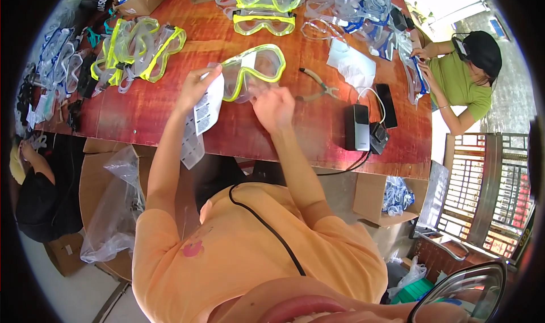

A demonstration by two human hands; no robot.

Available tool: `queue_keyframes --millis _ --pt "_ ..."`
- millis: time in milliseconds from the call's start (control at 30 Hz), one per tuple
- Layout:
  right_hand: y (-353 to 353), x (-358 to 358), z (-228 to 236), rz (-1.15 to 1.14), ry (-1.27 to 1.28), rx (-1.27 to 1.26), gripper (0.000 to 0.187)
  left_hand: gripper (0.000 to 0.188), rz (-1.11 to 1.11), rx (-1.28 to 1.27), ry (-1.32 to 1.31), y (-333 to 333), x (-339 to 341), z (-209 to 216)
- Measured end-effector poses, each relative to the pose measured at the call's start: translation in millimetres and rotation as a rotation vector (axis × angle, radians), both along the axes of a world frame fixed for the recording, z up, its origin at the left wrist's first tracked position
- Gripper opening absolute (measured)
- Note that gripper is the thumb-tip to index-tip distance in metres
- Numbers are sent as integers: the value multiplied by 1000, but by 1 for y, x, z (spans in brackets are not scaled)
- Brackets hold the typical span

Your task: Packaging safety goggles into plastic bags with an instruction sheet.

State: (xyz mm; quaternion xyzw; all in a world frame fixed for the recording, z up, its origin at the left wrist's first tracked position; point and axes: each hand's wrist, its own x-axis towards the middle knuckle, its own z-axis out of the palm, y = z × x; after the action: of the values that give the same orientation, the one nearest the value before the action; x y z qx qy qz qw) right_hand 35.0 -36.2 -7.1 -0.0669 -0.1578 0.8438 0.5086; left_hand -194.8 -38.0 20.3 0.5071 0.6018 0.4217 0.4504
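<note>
A diving mask (250, 71) with a bright yellow frame and clear skirt lies tilted in front of me, a white patch on its lens. My left hand (196, 89) is closed on a white printed sheet (211, 104), its fingertips at the mask's left edge. Below that sheet hangs a translucent sheet with pale rectangles (193, 147). Curled and slightly blurred, my right hand (273, 108) grips the mask's lower edge near the clear nose part; its fingertips are partly hidden.
Yellow-framed masks lie piled (136, 50) at left and stacked (265, 8) at the back. Pliers (319, 86), white paper (352, 64), a power bank (357, 127) and a phone (386, 104) are at right. A co-worker in green (462, 84) handles a blue mask.
</note>
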Motion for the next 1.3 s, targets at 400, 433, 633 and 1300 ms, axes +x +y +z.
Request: queue_keyframes --millis 400,433,633,1300 --pt "164 -20 0 -372 -845 29 32 41 -140 353 509 -15 -7 21" --pt "167 -16 3 -481 -918 151 39 41 -139 353 516 -14 -7 26" --pt "274 -18 20 -1378 -1632 728 52 50 -340 131 451 9 -33 40" --pt "322 -25 65 -622 -445 509 77 55 266 106 30 314 -65 23"
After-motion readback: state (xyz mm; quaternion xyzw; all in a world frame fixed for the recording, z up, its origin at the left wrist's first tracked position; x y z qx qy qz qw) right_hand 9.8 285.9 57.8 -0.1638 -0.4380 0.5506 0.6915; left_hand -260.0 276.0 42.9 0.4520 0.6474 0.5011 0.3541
